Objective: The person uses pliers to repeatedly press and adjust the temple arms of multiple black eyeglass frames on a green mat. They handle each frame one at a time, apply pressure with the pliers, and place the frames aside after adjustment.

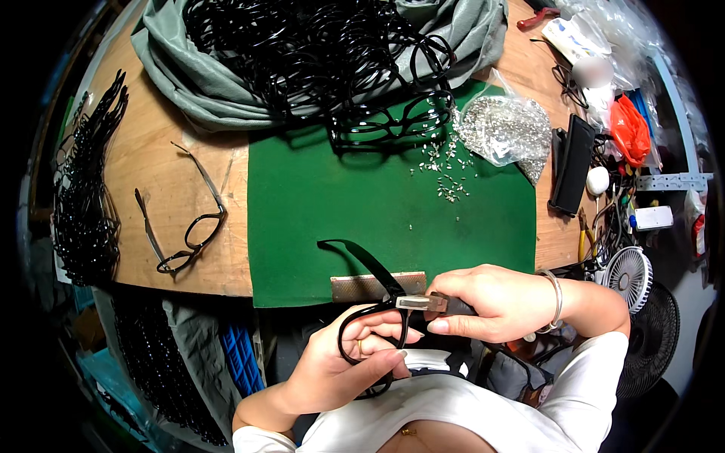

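Observation:
My left hand (321, 374) is closed around a black eyeglass frame (368, 262) at the front edge of the table. One temple arm of it points up and away over the green mat (325, 204). In my right hand (498, 303) is a pair of pliers (420, 302), their metal jaws set at the corner of the frame where the temple arm joins the front. A small textured metal plate (343, 290) lies on the mat's near edge, partly behind the frame. The far side of the frame is partly hidden by my left fingers.
A heap of black frames (302, 53) fills a grey cloth (170, 75) at the back. Small metal pieces (451, 189) lie scattered beside a clear bag (502, 124). Another pair of glasses (200, 234) and stacked frames (83, 204) are left. A black case (572, 166) stands right, near a white fan (628, 278).

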The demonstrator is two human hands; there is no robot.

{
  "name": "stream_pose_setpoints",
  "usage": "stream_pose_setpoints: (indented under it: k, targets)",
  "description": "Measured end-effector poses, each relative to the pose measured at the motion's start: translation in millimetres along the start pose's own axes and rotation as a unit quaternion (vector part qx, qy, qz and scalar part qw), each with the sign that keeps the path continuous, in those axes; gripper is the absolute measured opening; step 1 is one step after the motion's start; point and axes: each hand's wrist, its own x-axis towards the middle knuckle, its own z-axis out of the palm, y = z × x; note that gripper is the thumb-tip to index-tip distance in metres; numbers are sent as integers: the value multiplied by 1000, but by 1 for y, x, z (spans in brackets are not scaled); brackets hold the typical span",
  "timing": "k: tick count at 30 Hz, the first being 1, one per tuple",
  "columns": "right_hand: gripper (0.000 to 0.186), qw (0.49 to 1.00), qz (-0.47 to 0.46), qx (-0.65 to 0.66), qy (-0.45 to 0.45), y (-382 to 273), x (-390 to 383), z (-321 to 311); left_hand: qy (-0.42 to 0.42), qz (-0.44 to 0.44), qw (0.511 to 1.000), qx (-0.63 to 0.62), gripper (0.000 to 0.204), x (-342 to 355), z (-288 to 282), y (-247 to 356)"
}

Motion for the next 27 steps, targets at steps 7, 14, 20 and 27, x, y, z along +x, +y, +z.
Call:
stream_pose_setpoints:
  k: [7, 14, 20, 27]
  targets:
    - [21, 980, 34, -172, 93, 5, -2, 12, 38, -8, 999, 32, 38, 3, 11, -3]
    - [42, 990, 94, 1, -106, 1, 2, -25, 39, 10, 999, 18, 40, 4, 14, -2]
    - [31, 992, 12, -57, 116, 44, 10, -4, 30, 15, 999, 16, 42, 9, 13, 2]
    - [17, 976, 12, -68, 208, 53, 19, 9, 230, 197, 768, 564, 37, 2, -23, 28]
